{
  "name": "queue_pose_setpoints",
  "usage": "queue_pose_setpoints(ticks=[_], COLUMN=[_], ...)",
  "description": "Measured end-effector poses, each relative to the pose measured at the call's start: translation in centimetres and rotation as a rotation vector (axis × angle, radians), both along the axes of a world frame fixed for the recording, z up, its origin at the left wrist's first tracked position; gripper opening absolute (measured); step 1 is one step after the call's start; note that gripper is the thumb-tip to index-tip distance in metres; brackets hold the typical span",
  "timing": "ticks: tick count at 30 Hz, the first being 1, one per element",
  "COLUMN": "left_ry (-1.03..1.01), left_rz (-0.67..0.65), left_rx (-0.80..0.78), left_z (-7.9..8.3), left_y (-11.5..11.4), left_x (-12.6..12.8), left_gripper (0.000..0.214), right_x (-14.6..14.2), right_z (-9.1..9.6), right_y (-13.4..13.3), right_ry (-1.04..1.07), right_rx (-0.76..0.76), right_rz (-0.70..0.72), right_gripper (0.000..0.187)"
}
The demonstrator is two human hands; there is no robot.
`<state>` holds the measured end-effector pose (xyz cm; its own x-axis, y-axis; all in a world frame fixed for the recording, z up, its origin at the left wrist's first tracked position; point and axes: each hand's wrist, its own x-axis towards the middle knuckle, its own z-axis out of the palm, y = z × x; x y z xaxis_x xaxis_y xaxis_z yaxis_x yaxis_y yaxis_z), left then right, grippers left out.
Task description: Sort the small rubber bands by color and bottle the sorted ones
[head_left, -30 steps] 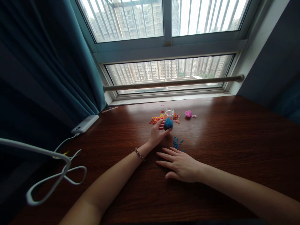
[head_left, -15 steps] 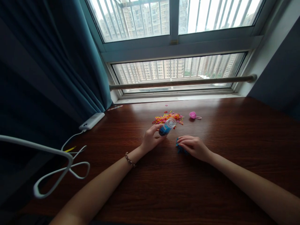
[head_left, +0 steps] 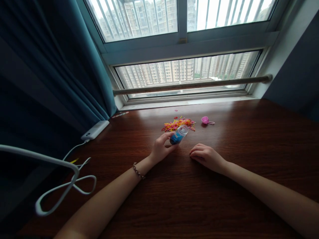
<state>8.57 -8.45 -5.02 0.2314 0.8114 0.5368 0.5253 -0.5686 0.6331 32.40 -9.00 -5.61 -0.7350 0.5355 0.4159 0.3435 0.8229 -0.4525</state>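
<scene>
The fingers [head_left: 168, 135] of the left hand [head_left: 159, 149] are wrapped around a small clear jar [head_left: 177, 135], thumb on its near side, and I read that as a firm hold. On the right hand [head_left: 207, 158] I see the fingers curled in and bunched together, low over the table [head_left: 169, 202]; their tips are turned under, so I cannot tell whether anything is pinched between them.

Nearest to me, both forearms come in from the near edge, and a braided bracelet [head_left: 138, 172] sits on the left wrist. At the near left, a white cable [head_left: 53, 209] loops in front of the view, with a bit of yellow [head_left: 74, 160] beside it.

Further in, I have the jar in the middle of the scene, between the hands but well over toward the left one. It leans, with its uncapped mouth pointing far and right, and blue bits [head_left: 175, 138] fill its lower part. I cannot make out whether its base touches the wood.

Just beyond the jar lies a loose pile of red, yellow and pink bands [head_left: 171, 126], and to the right of it a pink scoop [head_left: 205, 120]. Far left, a white box [head_left: 96, 130] lies near the blue curtain [head_left: 99, 83]. Farthest, I see a rail [head_left: 191, 86] crossing the window [head_left: 154, 73].
</scene>
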Motion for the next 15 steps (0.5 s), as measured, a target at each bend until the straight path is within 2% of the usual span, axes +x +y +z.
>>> queue_pose_setpoints(ticks=[5, 8, 10, 13, 15], left_ry=[0.011, 0.013, 0.015, 0.013, 0.007], left_rz=[-0.015, -0.024, -0.028, -0.034, -0.040], left_rx=[-0.004, -0.012, -0.017, -0.013, -0.007], left_z=[-0.1, -0.2, -0.2, -0.2, -0.2], left_y=[0.0, 0.0, 0.0, 0.0, 0.0], left_x=[0.1, 0.0, 0.0, 0.0, 0.1], left_gripper=[0.045, 0.046, 0.046, 0.046, 0.045], right_x=[0.7, 1.3, 1.8, 2.4, 2.6], right_z=[1.0, 1.8, 2.1, 2.1, 1.9], right_y=[0.9, 1.4, 1.7, 1.9, 1.9], right_ry=[0.015, -0.002, -0.042, -0.141, -0.167], right_rx=[-0.134, -0.206, -0.232, -0.258, -0.262], right_rz=[0.006, -0.039, -0.074, -0.076, -0.073], right_gripper=[0.014, 0.014, 0.027, 0.060, 0.062])
